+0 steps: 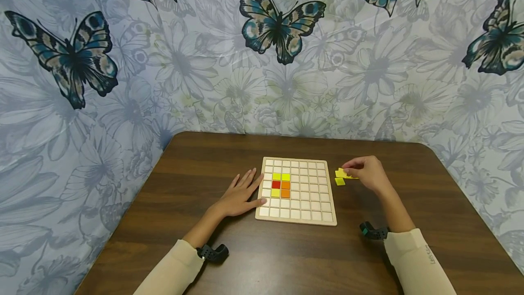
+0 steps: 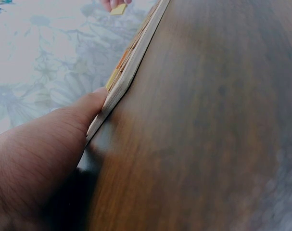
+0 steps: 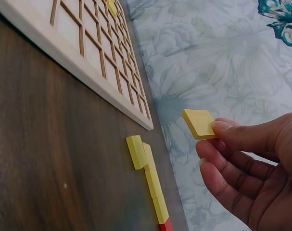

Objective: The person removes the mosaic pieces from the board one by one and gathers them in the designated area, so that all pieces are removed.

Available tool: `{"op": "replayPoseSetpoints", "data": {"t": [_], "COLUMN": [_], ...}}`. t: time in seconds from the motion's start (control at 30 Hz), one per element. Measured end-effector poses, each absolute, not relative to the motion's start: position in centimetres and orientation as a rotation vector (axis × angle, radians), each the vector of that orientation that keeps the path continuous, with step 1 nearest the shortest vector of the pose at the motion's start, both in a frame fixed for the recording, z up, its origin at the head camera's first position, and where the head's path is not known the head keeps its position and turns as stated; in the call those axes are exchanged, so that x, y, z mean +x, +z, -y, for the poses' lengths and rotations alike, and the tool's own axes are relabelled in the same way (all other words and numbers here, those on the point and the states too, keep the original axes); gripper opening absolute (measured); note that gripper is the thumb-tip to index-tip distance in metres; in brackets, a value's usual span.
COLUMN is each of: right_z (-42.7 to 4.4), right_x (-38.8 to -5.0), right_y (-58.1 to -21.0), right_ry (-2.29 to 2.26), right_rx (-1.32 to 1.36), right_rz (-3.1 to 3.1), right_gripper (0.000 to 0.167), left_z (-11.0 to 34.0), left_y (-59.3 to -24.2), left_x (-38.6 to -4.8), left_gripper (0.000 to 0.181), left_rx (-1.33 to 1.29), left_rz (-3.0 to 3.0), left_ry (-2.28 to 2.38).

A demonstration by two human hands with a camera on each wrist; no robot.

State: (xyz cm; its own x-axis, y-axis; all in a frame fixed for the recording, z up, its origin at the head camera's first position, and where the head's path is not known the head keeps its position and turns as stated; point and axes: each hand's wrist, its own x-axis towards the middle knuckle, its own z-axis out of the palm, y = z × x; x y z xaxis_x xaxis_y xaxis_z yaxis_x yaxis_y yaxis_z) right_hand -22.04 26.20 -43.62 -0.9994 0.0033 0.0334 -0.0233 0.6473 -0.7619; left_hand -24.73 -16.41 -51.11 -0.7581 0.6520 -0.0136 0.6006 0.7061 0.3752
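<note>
A square wooden grid board lies on the table with yellow, red and orange tiles in its left columns. My left hand rests spread at the board's left edge, thumb on the rim; the left wrist view shows the thumb against the board's side. To the right of the board, my right hand pinches a yellow tile between thumb and fingers, lifted above the table. Beneath and beside that hand lie loose yellow tiles in a row, one set off to the side.
The brown wooden table reaches back to a wall cloth printed with flowers and butterflies. Part of a red tile shows at the end of the yellow row. Each wrist wears a black band.
</note>
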Motion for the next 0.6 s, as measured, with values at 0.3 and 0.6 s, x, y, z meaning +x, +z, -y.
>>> {"op": "replayPoseSetpoints", "data": {"t": [0.3, 0.6], "right_z": [-27.0, -27.8], "right_x": [-22.0, -22.3], "right_y": [-44.0, -44.4], "right_ry": [1.282, 1.263], "right_rx": [-0.039, -0.050], "right_rz": [2.862, 2.897], "right_gripper": [0.016, 0.016], "left_z": [16.4, 16.5], "left_y": [-50.9, -51.5], "left_x": [-24.4, -24.9], "left_gripper": [0.086, 0.087], "left_rx": [1.017, 1.020], "left_rz": [-2.745, -2.752], "left_ry": [0.553, 0.545]}}
